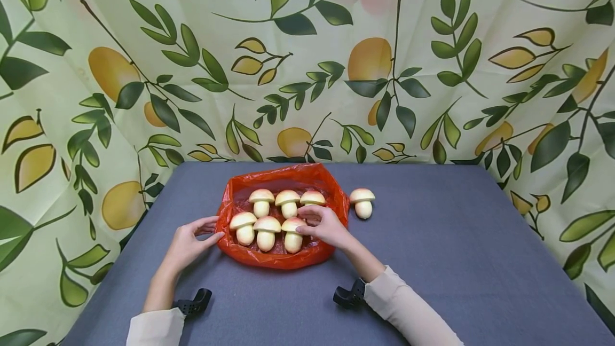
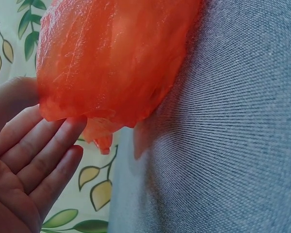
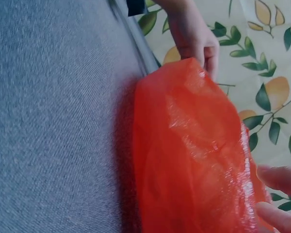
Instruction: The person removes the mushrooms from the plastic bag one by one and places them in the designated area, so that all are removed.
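Fingers of the left hand (image 1: 189,243) pinch the left edge of the red bag (image 1: 288,261), thumb against the plastic and the other fingers spaced out beside it. The right hand (image 1: 328,225) reaches over the bag's right rim, its thumb overlapping the cap of the front right mushroom (image 1: 292,242) and its index finger crooked near the rear right mushroom (image 1: 313,198). In the right wrist view the plastic hides whatever lies between thumb and finger, so I cannot tell whether they are clamped on the front mushroom or only touching it.

The bag sits wide open on the grey counter (image 1: 456,260) with 6 mushrooms inside, in 2 rows of 3. A 7th, the loose mushroom (image 1: 362,202), is just outside the bag's right side.

The likeliest trouble, I judge, is in the tight rows: if the right hand came away at a slant, its knuckles could catch the rear right cap and knock it aside. The bag's walls look thin and limp, so a wrist pressed on the right rim might fold it inwards. A hard tug by the left hand could drag the bag's floor and upset several mushrooms. A brush from the right forearm could set the loose mushroom rolling.
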A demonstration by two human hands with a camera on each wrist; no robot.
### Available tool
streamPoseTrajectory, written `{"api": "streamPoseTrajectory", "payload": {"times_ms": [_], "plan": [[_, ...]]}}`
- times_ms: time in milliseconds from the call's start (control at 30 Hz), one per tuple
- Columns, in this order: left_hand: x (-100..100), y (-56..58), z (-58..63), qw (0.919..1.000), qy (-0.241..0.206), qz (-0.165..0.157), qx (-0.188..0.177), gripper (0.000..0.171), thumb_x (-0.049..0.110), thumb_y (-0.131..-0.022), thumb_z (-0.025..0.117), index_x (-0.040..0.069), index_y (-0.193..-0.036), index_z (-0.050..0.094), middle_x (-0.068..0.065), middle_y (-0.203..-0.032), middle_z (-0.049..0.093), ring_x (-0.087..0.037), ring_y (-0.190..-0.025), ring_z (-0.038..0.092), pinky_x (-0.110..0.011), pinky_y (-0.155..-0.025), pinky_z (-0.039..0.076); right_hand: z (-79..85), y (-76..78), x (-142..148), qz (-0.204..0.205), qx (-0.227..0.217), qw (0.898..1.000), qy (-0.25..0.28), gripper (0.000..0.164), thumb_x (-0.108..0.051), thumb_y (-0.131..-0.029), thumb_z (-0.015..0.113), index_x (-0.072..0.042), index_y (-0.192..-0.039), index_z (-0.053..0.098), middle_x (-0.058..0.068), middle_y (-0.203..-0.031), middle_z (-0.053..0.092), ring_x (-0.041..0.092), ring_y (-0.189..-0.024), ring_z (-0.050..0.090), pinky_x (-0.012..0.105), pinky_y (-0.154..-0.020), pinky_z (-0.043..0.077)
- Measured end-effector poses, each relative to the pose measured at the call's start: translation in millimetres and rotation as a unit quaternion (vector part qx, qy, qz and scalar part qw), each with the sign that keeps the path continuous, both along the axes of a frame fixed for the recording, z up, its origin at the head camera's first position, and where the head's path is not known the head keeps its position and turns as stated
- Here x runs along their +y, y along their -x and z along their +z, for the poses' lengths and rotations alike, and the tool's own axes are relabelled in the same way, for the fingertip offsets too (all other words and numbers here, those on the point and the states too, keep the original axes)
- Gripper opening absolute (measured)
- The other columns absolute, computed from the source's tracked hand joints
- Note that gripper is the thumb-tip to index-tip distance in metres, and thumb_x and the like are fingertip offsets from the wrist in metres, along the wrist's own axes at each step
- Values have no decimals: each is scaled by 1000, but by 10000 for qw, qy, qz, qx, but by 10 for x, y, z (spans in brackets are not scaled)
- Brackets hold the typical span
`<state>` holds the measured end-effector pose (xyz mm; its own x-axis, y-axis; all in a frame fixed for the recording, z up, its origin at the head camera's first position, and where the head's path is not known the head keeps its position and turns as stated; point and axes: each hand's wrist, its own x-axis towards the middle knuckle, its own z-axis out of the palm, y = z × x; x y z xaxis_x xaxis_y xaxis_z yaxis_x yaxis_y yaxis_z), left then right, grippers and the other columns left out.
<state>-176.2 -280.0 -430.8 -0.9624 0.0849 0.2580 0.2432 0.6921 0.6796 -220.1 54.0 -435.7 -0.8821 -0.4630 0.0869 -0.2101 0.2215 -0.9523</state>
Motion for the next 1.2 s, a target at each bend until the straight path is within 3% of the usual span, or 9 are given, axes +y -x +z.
{"api": "streamPoseTrajectory", "payload": {"times_ms": [600, 833, 1067, 1200], "plan": [[-5, 7, -12, 10000, 13, -31, 24, 37, 10, -81, 76, -2, -115, 67, -15, -95, 74, 13, -82, 58, -33, -79, 59, -139, 40, -96, -78, -168, 9992, -362, 52, -5, -77, 78, 9, -123, 57, 27, -121, 64, 36, -113, 63, 40, -97, 54], [-2, 7, -9, 10000, 12, -37, 5, 37, 10, -81, 75, -2, -116, 66, -15, -95, 74, 13, -82, 58, -35, -79, 59, -150, 52, -96, 16, 89, 9984, -556, 52, -4, -77, 77, 10, -122, 57, 28, -120, 64, 37, -110, 64, 39, -94, 55], [2, 10, -18, 9999, 41, -28, 99, 37, 8, -80, 76, -3, -114, 67, -15, -94, 74, 14, -82, 58, -23, -77, 58, -144, 51, -85, 38, 167, 9980, -615, 49, -4, -79, 76, 10, -122, 57, 28, -120, 64, 37, -110, 64, 40, -94, 55], [1, 8, -19, 10000, 48, -16, 85, 37, 8, -80, 76, -3, -114, 67, -15, -94, 74, 14, -82, 57, -23, -77, 58, -128, 50, -78, 34, 154, 9978, -645, 49, -5, -79, 75, 9, -122, 58, 27, -120, 64, 36, -110, 64, 39, -95, 54]]}}
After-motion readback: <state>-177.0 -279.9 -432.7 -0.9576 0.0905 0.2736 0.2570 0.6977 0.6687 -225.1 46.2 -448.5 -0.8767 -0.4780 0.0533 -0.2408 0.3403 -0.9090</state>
